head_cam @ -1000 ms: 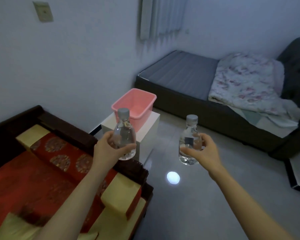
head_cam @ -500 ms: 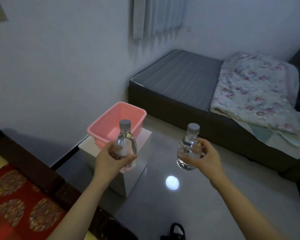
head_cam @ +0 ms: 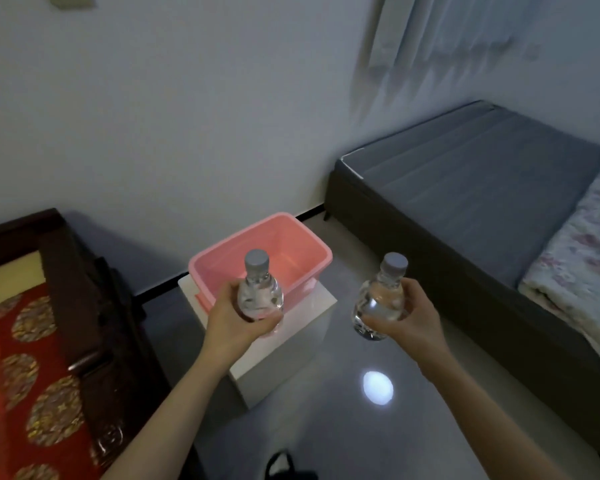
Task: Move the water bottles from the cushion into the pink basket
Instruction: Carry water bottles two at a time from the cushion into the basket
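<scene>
My left hand grips a clear water bottle with a grey cap, held upright in front of the near edge of the pink basket. My right hand holds a second clear water bottle, also upright, to the right of the basket and above the floor. The pink basket looks empty and sits on a white box. The red patterned cushion lies at the lower left on a dark wooden sofa.
A dark wooden sofa frame runs along the left. A low grey bed with a floral blanket fills the right. Glossy grey floor lies between them, with a dark object at the bottom edge.
The view has turned and come closer to the pink basket, which now sits larger and just behind the left bottle. Both hands still carry their bottles upright.
</scene>
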The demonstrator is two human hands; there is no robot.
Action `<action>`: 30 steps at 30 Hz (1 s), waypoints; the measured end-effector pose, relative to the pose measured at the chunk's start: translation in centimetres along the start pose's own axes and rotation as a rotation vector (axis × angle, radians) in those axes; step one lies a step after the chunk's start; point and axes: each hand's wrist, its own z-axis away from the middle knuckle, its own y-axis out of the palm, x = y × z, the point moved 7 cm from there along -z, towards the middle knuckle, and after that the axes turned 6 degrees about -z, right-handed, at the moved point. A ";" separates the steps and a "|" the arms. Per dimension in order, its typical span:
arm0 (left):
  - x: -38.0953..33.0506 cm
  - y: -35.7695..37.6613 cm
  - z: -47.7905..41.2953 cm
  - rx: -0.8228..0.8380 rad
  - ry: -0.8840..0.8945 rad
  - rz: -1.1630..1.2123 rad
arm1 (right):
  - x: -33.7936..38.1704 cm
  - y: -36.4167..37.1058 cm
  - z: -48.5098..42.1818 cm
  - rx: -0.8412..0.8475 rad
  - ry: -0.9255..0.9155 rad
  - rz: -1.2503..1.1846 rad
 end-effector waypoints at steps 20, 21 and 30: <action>9.7 5.3 -20.9 -0.201 -0.282 0.024 | -7.1 17.9 -28.6 0.255 0.148 0.059; 10.6 5.9 -22.0 -0.216 -0.285 -0.009 | -8.4 19.2 -29.8 0.259 0.162 0.082; 21.5 11.2 -27.8 -0.286 -0.435 -0.161 | -19.8 27.5 -38.1 0.279 0.181 0.338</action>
